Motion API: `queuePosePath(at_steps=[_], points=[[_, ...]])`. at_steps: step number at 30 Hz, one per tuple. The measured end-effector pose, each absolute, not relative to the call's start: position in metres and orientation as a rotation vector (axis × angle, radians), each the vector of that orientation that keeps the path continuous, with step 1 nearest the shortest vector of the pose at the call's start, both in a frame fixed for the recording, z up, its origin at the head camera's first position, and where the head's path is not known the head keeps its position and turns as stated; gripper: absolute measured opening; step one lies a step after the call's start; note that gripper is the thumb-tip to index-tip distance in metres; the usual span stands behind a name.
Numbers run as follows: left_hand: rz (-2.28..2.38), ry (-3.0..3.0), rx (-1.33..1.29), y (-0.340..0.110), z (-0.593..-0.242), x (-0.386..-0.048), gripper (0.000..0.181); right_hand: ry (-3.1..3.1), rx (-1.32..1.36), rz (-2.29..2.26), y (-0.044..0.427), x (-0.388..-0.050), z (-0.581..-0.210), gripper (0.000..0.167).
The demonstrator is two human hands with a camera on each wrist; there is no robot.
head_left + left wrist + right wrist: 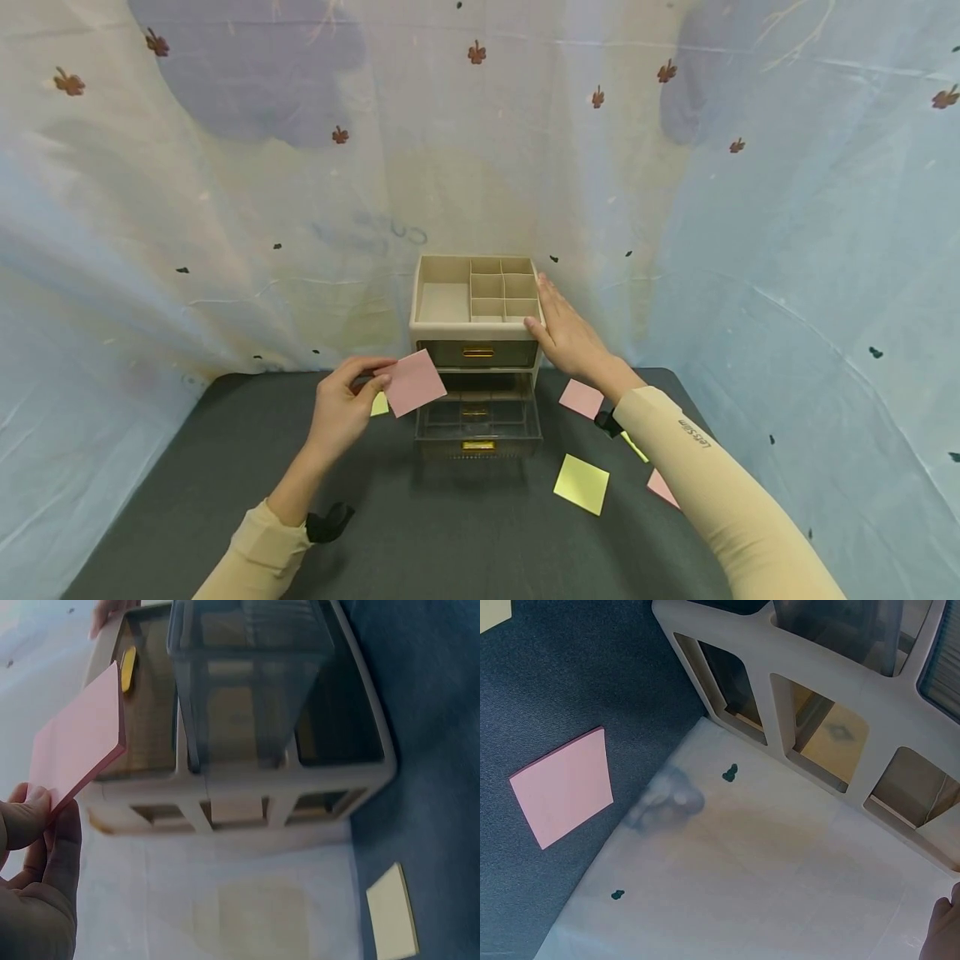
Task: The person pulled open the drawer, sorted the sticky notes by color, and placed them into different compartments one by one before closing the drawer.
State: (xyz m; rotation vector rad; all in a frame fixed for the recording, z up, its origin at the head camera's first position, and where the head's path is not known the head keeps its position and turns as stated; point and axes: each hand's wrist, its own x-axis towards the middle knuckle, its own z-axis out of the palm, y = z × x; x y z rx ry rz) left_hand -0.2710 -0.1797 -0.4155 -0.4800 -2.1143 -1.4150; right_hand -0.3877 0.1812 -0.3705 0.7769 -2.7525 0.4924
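Note:
My left hand [339, 410] pinches a pink sticky note pad [417, 385] between thumb and fingers, left of a cream drawer organizer [450, 332]. In the left wrist view the pad's thickness shows as it is held up beside the organizer's front. A clear smoky drawer [438, 450] with a gold handle is pulled out low on the organizer. Above it a second smoky drawer [442, 353] is closed. My right hand [573, 340] lies against the organizer's upper right side, its fingers straight and the thumb at the top front edge.
The organizer's top tray has several compartments. Right of it on the dark table [450, 542] lie a pink pad [581, 398], a yellow pad [582, 484] and, partly behind my right arm, another yellow [634, 447] and pink pad [663, 489]. A yellow pad [380, 405] lies behind my left hand.

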Motion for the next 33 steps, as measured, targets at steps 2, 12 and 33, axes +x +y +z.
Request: queuePosePath(at_steps=[2,12,33], points=[[-1.422,-2.115,-0.501,-0.173,-0.414,-0.274,0.021,-2.752,0.777,0.495,0.182,-0.388,-0.370,0.079],[-1.400,-2.152,-0.613,-0.141,-0.412,-0.283,0.026,-2.745,0.780,0.489,0.180,-0.387,-0.369,0.079],[-1.406,-2.392,-0.780,-0.091,-0.423,-0.297,0.025,-2.743,0.775,0.483,0.181,-0.388,-0.369,0.079]])
